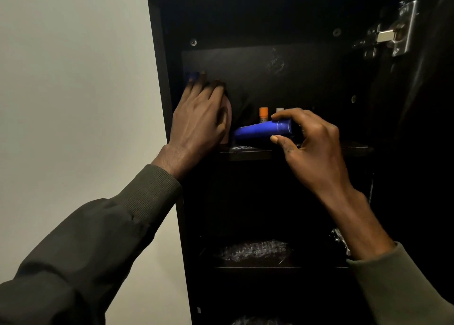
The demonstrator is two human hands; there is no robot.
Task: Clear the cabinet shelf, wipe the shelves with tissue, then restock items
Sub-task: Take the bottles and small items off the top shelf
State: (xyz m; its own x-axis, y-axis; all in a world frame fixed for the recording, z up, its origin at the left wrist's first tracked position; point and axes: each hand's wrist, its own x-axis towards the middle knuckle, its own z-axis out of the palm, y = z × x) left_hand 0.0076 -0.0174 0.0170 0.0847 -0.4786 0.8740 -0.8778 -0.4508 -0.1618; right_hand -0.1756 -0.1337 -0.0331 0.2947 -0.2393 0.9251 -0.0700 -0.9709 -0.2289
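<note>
My right hand (309, 140) pinches a glossy blue tube (262, 129), lying on its side at the upper shelf (248, 152) front. My left hand (199, 118) grips a pale item at the shelf's left; identity unclear.

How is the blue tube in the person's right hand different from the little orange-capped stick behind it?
The blue plastic tube lies nearly on its side, pinched by the right hand; the small orange-capped stick stands upright, untouched. The tube looks longer and all blue; the stick is pale-bodied under its cap. Both are at the same cabinet shelf.
</note>
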